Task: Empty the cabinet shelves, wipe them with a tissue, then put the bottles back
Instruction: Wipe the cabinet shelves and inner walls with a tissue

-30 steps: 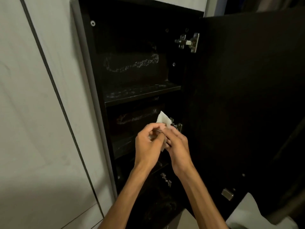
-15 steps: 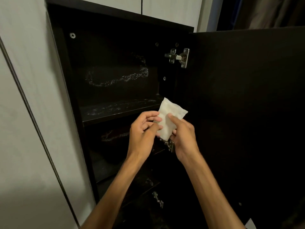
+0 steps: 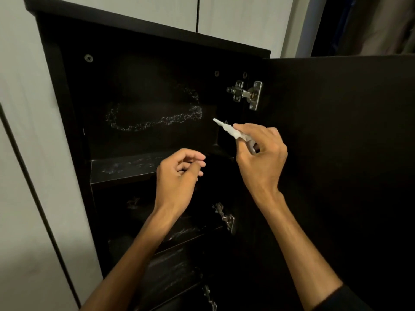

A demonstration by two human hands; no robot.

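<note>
A tall black cabinet (image 3: 67,90) stands open with bare dark shelves; no bottles are in view. The top shelf (image 3: 125,168) carries pale dusty smears, and a whitish trail runs across the back panel (image 3: 155,122) above it. My right hand (image 3: 261,158) pinches a folded white tissue (image 3: 229,129) in front of the top compartment's right side. My left hand (image 3: 179,173) hovers just before the top shelf's front edge, fingers loosely curled, holding nothing. Lower shelves (image 3: 193,232) also show faint streaks.
The black cabinet door (image 3: 348,164) hangs open to the right on metal hinges (image 3: 248,94). Pale wall panels (image 3: 29,198) flank the cabinet on the left and above. A dark curtain or cloth (image 3: 370,23) shows at the top right.
Both hands held the tissue together before; now my left hand has let go and dropped lower, while my right hand has lifted the tissue toward the top compartment. The view tilted upward.
</note>
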